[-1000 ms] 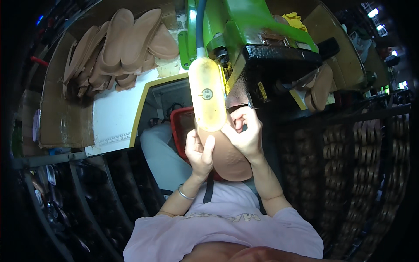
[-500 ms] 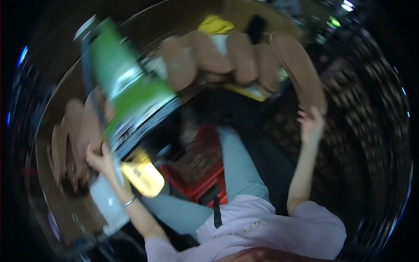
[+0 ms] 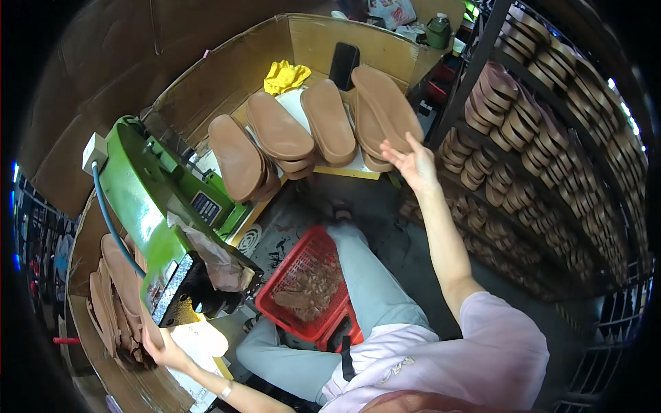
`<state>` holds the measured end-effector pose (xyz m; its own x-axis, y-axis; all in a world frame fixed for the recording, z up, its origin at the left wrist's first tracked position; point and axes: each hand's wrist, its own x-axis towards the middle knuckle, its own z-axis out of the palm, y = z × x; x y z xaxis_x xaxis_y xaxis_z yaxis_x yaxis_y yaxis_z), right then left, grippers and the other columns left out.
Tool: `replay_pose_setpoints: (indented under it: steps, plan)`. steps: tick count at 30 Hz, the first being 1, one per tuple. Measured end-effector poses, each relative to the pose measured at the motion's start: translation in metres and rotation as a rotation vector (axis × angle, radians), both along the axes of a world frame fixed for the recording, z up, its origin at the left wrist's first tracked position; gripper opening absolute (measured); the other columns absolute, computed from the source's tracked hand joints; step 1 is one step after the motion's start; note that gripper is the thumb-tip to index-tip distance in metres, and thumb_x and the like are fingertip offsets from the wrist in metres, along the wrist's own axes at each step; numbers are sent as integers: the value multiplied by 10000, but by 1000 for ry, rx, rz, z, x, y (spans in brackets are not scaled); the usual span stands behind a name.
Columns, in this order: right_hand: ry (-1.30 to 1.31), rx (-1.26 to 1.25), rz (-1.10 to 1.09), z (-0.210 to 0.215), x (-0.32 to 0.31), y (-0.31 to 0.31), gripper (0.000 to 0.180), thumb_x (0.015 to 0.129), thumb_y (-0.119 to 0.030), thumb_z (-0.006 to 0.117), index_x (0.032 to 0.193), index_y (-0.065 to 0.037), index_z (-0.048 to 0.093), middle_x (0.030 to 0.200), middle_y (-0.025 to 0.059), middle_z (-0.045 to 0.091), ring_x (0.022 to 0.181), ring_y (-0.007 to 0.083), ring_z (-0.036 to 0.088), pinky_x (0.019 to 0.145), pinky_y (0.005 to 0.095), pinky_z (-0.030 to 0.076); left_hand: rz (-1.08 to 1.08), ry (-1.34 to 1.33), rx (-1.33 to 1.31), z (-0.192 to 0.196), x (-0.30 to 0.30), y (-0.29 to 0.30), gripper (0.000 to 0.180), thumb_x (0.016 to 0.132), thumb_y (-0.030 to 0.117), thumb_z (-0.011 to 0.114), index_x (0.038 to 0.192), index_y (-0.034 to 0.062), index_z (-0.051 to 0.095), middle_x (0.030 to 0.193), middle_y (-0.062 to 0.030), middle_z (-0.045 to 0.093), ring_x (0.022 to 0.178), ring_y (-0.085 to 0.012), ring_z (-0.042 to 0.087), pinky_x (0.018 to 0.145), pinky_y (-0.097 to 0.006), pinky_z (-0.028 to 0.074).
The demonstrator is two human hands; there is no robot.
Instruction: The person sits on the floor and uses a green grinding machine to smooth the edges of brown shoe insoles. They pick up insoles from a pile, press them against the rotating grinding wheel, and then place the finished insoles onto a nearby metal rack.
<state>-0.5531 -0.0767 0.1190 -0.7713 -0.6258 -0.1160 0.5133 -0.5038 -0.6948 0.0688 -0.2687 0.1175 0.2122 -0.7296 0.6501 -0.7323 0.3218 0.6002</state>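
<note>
My right hand (image 3: 416, 165) is open, its fingers spread beside the lower end of a brown shoe sole (image 3: 385, 100). That sole rests slanted on another at the right end of a row of soles (image 3: 329, 124). At the lower left my left hand (image 3: 167, 352) is closed around the near end of a brown sole (image 3: 154, 329), beside a heap of soles (image 3: 113, 289). Part of this sole is hidden behind the head of a green machine (image 3: 148, 213), which stands between the heap and the row.
Cardboard walls (image 3: 227, 65) surround the work table. A yellow cloth (image 3: 286, 77) and a dark phone (image 3: 343, 65) lie behind the row. Between my legs stands a red basket (image 3: 275, 275) with brown scraps. A rack (image 3: 475, 76) at the right holds many soles.
The sole in my right hand has come down onto the row, and that hand has let go. My left hand has closed on a sole at the heap. The view has shifted.
</note>
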Motion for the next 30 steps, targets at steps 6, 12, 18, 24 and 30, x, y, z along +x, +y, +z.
replay_pose_setpoints:
  steps: [6, 12, 18, 24, 30]
  plan:
    - [291, 337, 127, -28, 95, 15, 556, 914, -182, 601, 1359, 5, 327, 1070, 221, 607, 907, 279, 652, 747, 362, 553, -244, -16, 122, 17, 39, 166, 354, 677, -58, 697, 1010, 2, 594, 1040, -125, 593, 1059, -283, 546, 974, -418, 402]
    - [167, 451, 1150, -85, 216, 50, 595, 881, -183, 650, 1387, -17, 386, 1230, 152, 573, 1164, 204, 526, 989, 344, 410, -999, 269, 320, 4, -59, 183, 460, 514, 226, 896, 851, 81, 617, 907, -115, 635, 999, -345, 575, 952, -573, 410]
    - [395, 463, 1005, -68, 213, 106, 610, 744, -64, 762, 1264, 75, 476, 1168, 142, 607, 1041, 191, 599, 907, 318, 488, -1006, 1120, 488, -21, -141, 177, 1065, 603, 214, 826, 1435, 33, 186, 1400, -238, 359, 1237, -346, 457, 1035, -447, 407]
    - [432, 490, 717, -96, 242, 136, 566, 706, -49, 814, 1155, 35, 480, 1061, 106, 610, 963, 158, 597, 861, 302, 500, -840, 1228, 703, -42, -202, 210, 523, 806, 86, 672, 1270, -17, 455, 1187, -140, 571, 947, -170, 604, 851, -308, 482]
    - [-20, 382, 1185, -110, 281, 117, 585, 710, 0, 784, 1227, 30, 511, 1147, 130, 600, 1032, 210, 597, 896, 331, 496, -740, 413, 691, 1, -217, 153, 245, 810, 165, 709, 955, -23, 646, 781, -79, 649, 724, -99, 562, 677, -268, 472]
